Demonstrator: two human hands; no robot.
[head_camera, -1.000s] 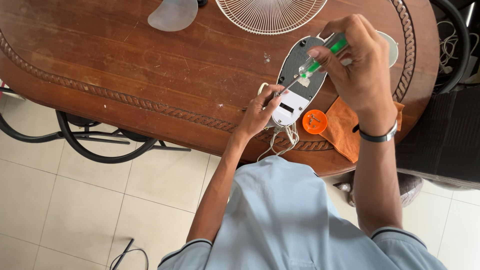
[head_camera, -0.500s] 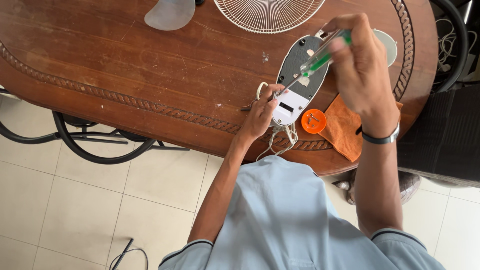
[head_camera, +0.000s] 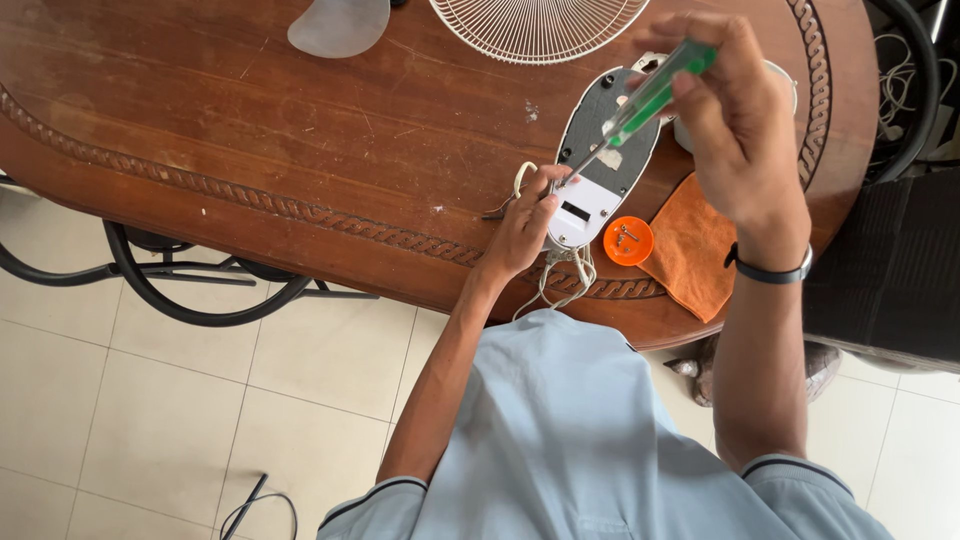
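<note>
The dark brown oval wooden bench (head_camera: 250, 110) has a carved rope-pattern border. On it lies a grey and white oval plastic panel (head_camera: 598, 165). Just right of the panel sit a small orange round dish (head_camera: 628, 241) and an orange cloth (head_camera: 693, 245). Beyond the panel rests a white wire fan grille (head_camera: 535, 25); far left of that, a translucent fan blade (head_camera: 338, 24).

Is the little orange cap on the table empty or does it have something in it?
Not empty. The orange cap lies open side up on the wooden table, with a few small screws visible inside.
</note>
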